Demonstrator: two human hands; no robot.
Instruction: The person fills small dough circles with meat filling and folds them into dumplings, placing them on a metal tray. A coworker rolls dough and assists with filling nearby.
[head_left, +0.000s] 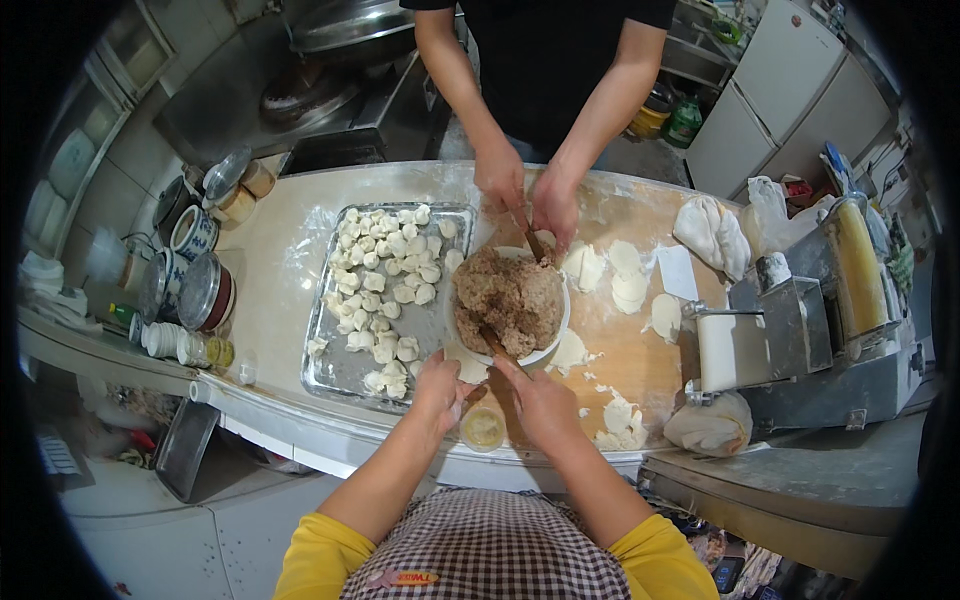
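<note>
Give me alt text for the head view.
The right hand holds a brown stick in a bowl of meat filling; the left hand holds a dough wrapper beside it. A co-worker's hand opposite holds another stick in the filling. Dumplings cover part of a metal tray at left; loose wrappers and a dough roller are at right.

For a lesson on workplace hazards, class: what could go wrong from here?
The right hand has a stick in the minced filling where a co-worker's stick also sits, so they might knock together. The small round dish sits between the forearms, near the counter's edge, and could be bumped over.
</note>
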